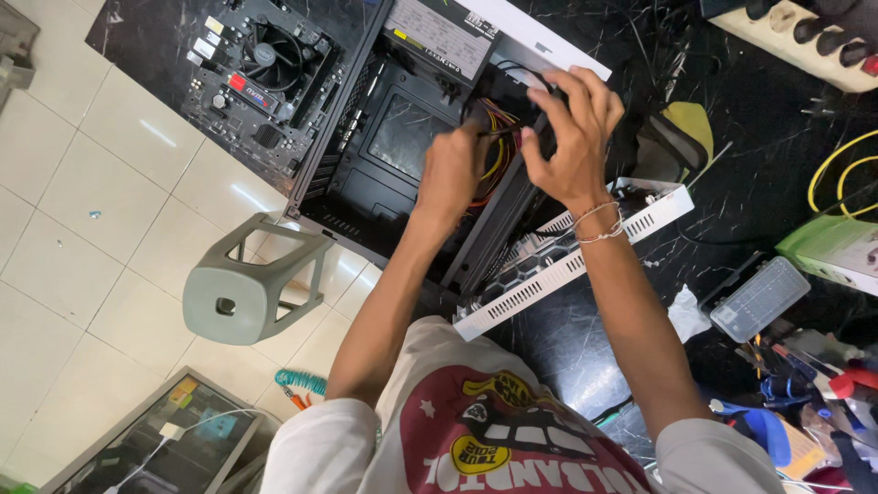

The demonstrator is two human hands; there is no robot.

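We see one open black metal computer case [393,146] on the dark marble table [585,338], with a pale rectangular label on its power supply [439,32]. Our left hand [450,174] is clenched on the bundle of yellow and red cables [498,137] inside. Our right hand [572,133] grasps the same bundle from above; one motherboard [261,78] lies beside the case, one grey plastic stool [247,284] below.

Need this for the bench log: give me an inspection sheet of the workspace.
Surface: black marbled table, crowded.
Job's things: open computer case; motherboard lying beside it.
Clutter: clear plastic box, hand tools, white perforated panel.
Hands: left hand and right hand inside the case at the wire bundle; grip unclear.
Cables: yellow cable, power strip.
Surroundings: grey stool, tiled floor.
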